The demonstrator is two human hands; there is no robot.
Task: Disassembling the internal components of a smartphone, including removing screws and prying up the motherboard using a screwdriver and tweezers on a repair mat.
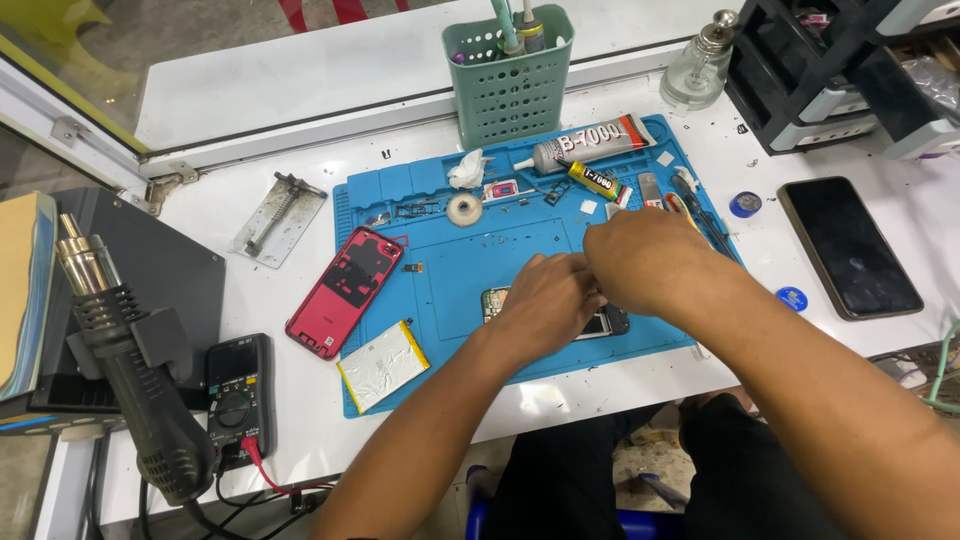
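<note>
- A blue rubbery mat [450, 290], ridged and divided into small trays along its top edge, lies on a white table [300, 150].
- An opened phone [600, 322] rests near the mat's front edge, mostly hidden under both hands; a strip of circuit board shows at its left end and a dark glossy corner at its right.
- The left hand [545, 300] lies knuckles-up on the phone with fingers curled; whether it pinches anything cannot be told.
- The right hand [640, 262] is bent over the phone's upper edge, fingertips tucked down beside the left hand and touching it; its grip is hidden.
- A red back cover [346, 290], shiny with rounded corners, lies inside-up at the mat's left edge.
- A flat battery [383, 365] wrapped in crinkled silver foil with a yellow edge sits just below it.
- A soft grey glue tube [590, 145] and a roll of tape [464, 209] lie at the mat's top.
- A dark glassy phone [849, 247] lies well apart on the right.
</note>
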